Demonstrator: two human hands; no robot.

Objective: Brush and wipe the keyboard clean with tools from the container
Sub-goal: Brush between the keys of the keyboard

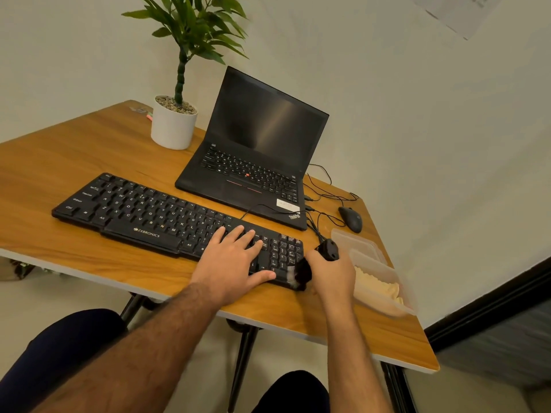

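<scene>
Keyboard (167, 216), a black Zebronics model, lies slantwise across the front of the wooden table (89, 156), just in front of an open black ThinkPad laptop (253, 156) whose screen is dark. Flat on its right part rests the left hand (235, 260), fingers spread over the keys beside the number pad and gripping nothing. Wrapped tightly around the black handle of a cleaning brush (310, 266) is the right hand (334, 278); the dark, white-tipped bristles touch the keyboard's near right corner. Just right of that hand sits a clear plastic container (384, 281) with a pale yellow cloth (378, 287) inside, its lid (354, 239) lying behind it. A black mouse (351, 219) rests farther back, and a potted plant (176, 120) stands at the table's far left.
</scene>
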